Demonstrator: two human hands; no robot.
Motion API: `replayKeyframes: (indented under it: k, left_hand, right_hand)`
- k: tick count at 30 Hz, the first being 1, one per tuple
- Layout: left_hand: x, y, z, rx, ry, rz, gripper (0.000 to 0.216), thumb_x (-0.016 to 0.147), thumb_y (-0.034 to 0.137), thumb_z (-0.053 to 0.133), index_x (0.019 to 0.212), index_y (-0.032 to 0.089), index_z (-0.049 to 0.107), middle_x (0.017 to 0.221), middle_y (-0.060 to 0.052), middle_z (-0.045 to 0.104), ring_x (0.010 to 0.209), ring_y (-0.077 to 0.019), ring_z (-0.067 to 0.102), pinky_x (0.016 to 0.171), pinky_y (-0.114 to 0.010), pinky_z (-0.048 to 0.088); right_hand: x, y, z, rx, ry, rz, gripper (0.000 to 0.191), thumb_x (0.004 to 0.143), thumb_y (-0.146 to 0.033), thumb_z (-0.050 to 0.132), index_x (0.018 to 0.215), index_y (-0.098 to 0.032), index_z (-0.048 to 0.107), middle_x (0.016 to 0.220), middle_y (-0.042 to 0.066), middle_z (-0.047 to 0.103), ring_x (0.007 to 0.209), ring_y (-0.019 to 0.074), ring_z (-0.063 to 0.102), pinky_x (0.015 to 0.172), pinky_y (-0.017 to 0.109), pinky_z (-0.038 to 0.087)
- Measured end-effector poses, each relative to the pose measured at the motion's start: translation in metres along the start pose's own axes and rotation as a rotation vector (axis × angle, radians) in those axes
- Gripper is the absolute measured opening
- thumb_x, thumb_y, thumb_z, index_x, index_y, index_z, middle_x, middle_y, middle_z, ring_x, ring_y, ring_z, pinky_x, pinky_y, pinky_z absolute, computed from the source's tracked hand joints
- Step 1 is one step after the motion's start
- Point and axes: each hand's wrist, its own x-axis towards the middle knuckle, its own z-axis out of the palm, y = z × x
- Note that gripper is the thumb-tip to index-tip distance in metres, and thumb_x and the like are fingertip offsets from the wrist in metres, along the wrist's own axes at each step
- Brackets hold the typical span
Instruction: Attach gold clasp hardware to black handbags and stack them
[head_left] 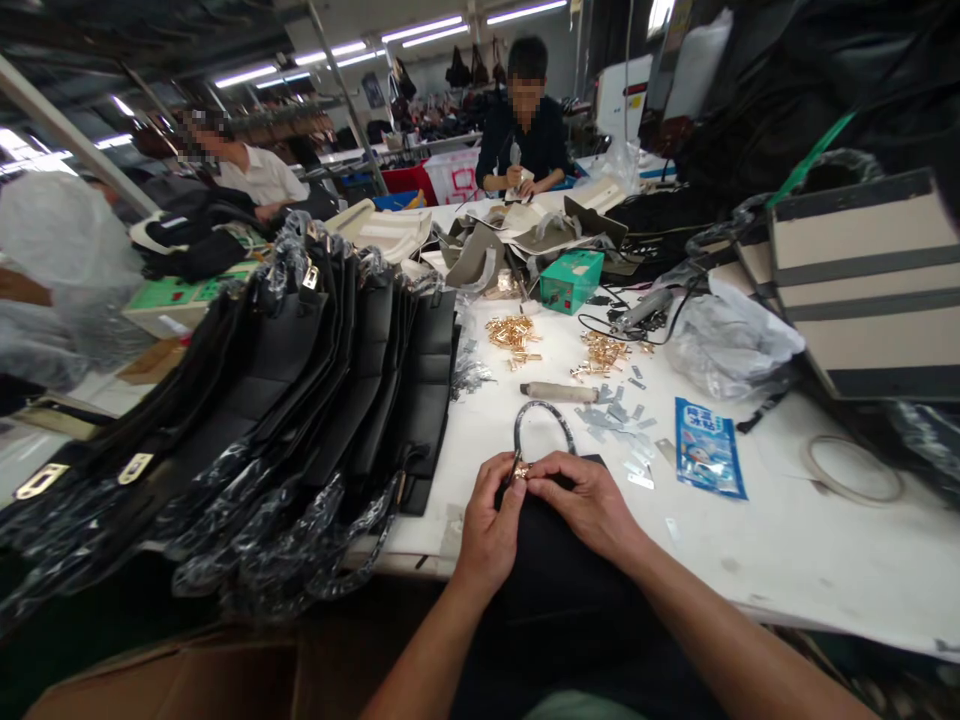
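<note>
Black leather-look bag [551, 540] with plastic-wrapped loop handle [541, 405]: at white table [787, 540]'s near edge. Left hand [491, 520], right hand [589, 497] pinch small gold metal fitting [523, 469] near handle's base, probably for steadiness and close view.

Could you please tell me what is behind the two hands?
A dark handle loop and the white table show beyond them; whatever the left hand and right hand cover cannot be seen.

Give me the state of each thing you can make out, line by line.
Left hand: pinching gold fitting
Right hand: fingertips at gold fitting
Gold fitting: held at handle's end
Handle: looped upright
Black bags: packed in a row
Gold pieces: heaped
Metal plates: scattered
Blue packet: lying flat
Ceiling lights: lit
</note>
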Motion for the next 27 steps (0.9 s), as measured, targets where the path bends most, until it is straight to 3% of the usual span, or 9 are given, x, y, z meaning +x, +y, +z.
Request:
replayKeyframes:
  k: [9, 16, 24, 27]
  left_hand:
    - [0.001, -0.001, -0.003, -0.020, -0.014, -0.019, 0.024, 0.091, 0.033, 0.060, 0.111, 0.022, 0.066, 0.125, -0.007, 0.060, 0.121, -0.0210, 0.055, 0.107, -0.036, 0.039]
    - [0.003, 0.000, -0.004, -0.043, 0.015, -0.042, 0.020, 0.089, 0.035, 0.062, 0.099, 0.021, 0.072, 0.120, -0.006, 0.064, 0.117, -0.0228, 0.057, 0.105, -0.035, 0.040]
    - [0.003, 0.000, -0.004, -0.072, 0.011, -0.067, 0.023, 0.087, 0.036, 0.063, 0.103, 0.021, 0.072, 0.121, -0.007, 0.064, 0.118, -0.0228, 0.057, 0.105, -0.035, 0.041]
    - [0.004, 0.000, -0.006, -0.079, -0.004, -0.073, 0.024, 0.087, 0.036, 0.064, 0.104, 0.021, 0.072, 0.121, -0.007, 0.064, 0.118, -0.0229, 0.057, 0.106, -0.035, 0.040]
  right_hand:
    - [0.013, -0.012, -0.015, 0.158, -0.200, 0.257, 0.017, 0.083, -0.033, 0.070, 0.086, -0.017, 0.069, 0.076, 0.000, 0.067, 0.071, 0.0138, 0.058, 0.070, 0.026, 0.047]
    - [0.007, -0.006, -0.005, 0.134, -0.114, 0.194, 0.017, 0.085, -0.035, 0.068, 0.087, -0.018, 0.068, 0.076, 0.000, 0.066, 0.071, 0.0139, 0.058, 0.071, 0.027, 0.047]
    - [0.005, 0.001, -0.001, 0.102, -0.064, 0.168, 0.020, 0.085, -0.038, 0.068, 0.085, -0.019, 0.069, 0.076, 0.000, 0.067, 0.072, 0.0151, 0.059, 0.072, 0.028, 0.049]
    - [0.007, -0.001, -0.002, 0.087, -0.067, 0.155, 0.023, 0.084, -0.039, 0.069, 0.098, -0.020, 0.071, 0.078, 0.000, 0.067, 0.071, 0.0147, 0.060, 0.070, 0.028, 0.049]
